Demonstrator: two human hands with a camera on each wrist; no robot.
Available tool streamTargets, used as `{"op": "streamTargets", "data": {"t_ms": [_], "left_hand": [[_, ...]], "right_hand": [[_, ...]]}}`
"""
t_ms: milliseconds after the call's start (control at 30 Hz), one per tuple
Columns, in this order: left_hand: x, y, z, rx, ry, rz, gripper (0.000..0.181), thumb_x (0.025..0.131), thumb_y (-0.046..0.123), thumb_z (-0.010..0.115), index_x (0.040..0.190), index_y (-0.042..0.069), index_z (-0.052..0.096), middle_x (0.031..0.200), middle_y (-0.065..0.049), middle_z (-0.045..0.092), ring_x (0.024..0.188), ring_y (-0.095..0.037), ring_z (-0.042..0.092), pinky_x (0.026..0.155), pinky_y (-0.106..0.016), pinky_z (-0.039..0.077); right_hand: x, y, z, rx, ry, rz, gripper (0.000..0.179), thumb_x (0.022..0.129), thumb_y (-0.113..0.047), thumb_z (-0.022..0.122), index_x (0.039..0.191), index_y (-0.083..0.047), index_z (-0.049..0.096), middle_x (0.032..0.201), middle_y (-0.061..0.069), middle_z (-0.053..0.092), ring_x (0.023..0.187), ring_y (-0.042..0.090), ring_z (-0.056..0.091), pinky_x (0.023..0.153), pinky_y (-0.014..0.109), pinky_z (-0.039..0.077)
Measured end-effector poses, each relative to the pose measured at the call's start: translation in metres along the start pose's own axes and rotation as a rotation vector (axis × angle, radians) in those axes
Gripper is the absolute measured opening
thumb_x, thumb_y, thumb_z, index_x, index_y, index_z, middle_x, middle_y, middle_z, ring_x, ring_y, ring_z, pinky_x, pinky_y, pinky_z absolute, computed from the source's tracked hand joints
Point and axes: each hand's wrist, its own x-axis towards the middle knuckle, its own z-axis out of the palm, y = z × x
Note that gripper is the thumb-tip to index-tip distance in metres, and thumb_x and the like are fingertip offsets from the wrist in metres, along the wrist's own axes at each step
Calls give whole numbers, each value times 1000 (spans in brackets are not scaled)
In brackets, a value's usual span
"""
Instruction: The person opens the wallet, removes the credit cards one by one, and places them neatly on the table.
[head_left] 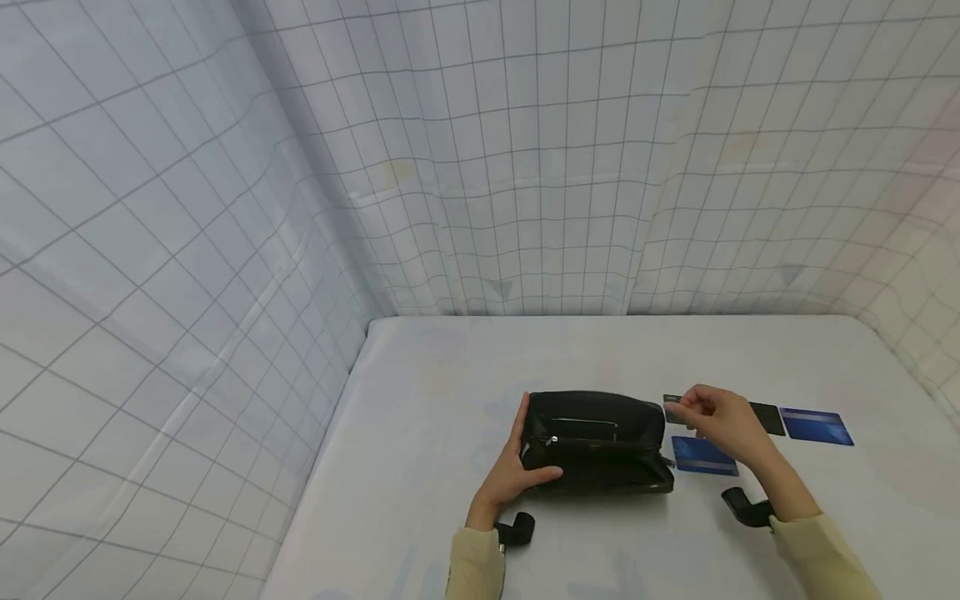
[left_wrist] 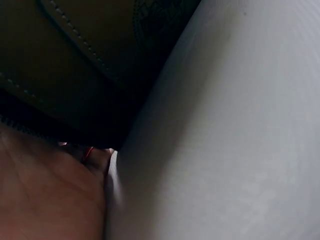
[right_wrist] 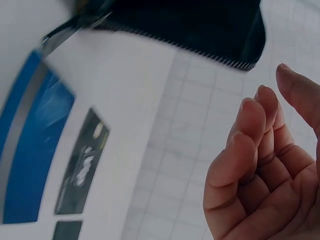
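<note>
A black zip wallet (head_left: 600, 483) stands unzipped on the table, its mouth spread to show a zipped inner pocket. My left hand (head_left: 510, 477) grips its left end, thumb over the front panel and fingers along the far side. In the left wrist view the palm (left_wrist: 50, 190) lies against the wallet's zip edge. Just right of the wallet, my right hand (head_left: 722, 423) hovers above the cards with nothing in it. The right wrist view shows its fingers (right_wrist: 245, 135) loosely curled, the thumb apart from them. Beneath it lie a blue card (head_left: 703, 459) and a dark card (head_left: 672, 400), partly hidden.
Farther right are another dark card (head_left: 768, 419) and a second blue card (head_left: 816, 426). A white table (head_left: 420, 433) supports everything. Grid-patterned white curtains (head_left: 525, 167) hang behind and along the sides. Black wrist mounts (head_left: 516, 530) sit at both wrists.
</note>
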Motion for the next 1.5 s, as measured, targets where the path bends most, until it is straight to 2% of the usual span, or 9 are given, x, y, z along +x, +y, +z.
{"op": "streamTargets", "data": {"t_ms": [100,267,433,600,767,1067,1367,1500], "left_hand": [[0,2,-1,21,-14,9,111,77,21,76,149,24,-9,155,5,-11,142,-22,-6,108,-59,10],[-1,3,-2,34,-39,6,116,74,17,78,149,22,-12,155,2,-10,142,-23,-3,108,-56,13],[-3,1,-2,34,-53,-13,119,73,16,79,148,26,-13,155,2,-9,142,-22,2,108,-54,16],[-5,1,1,74,-65,-28,120,73,15,79,148,25,-14,155,0,-9,142,-24,5,107,-55,19],[-6,1,1,84,-66,-27,122,72,11,79,148,25,-15,155,0,-10,142,-25,5,107,-56,19],[-7,3,-1,110,-78,-17,122,73,12,79,147,23,-18,154,0,-14,141,-25,-1,107,-57,18],[-7,1,-2,102,-95,-23,122,74,20,79,146,28,-19,154,1,-17,142,-25,-2,107,-57,18],[-6,1,-2,104,-98,-17,123,73,19,79,146,26,-20,154,0,-16,142,-24,-1,108,-56,17]], "right_hand": [[2,-16,4,40,-40,-28,35,86,-47,60,85,-11,60,69,4,56,61,14,52,55,27,44],[4,-36,15,90,-158,-65,35,85,-47,62,82,-12,63,66,2,58,62,18,56,55,28,45],[6,-48,31,73,-248,-116,36,86,-46,60,80,-12,67,57,0,56,51,18,53,50,29,45],[7,-53,45,36,-291,-86,38,87,-49,56,81,-13,68,50,-1,53,41,16,48,48,30,44],[9,-60,51,-6,-275,-86,33,89,-42,58,89,-11,69,49,-1,52,39,16,47,43,31,43],[14,-73,55,-145,-226,-5,31,88,-42,59,92,-14,71,43,-1,50,33,16,45,39,31,41],[16,-75,59,-212,-183,-20,32,88,-44,59,89,-14,72,39,-5,49,29,12,43,37,30,38],[15,-75,60,-212,-171,-28,30,87,-43,60,90,-15,71,39,-6,48,29,12,44,37,30,39]]}}
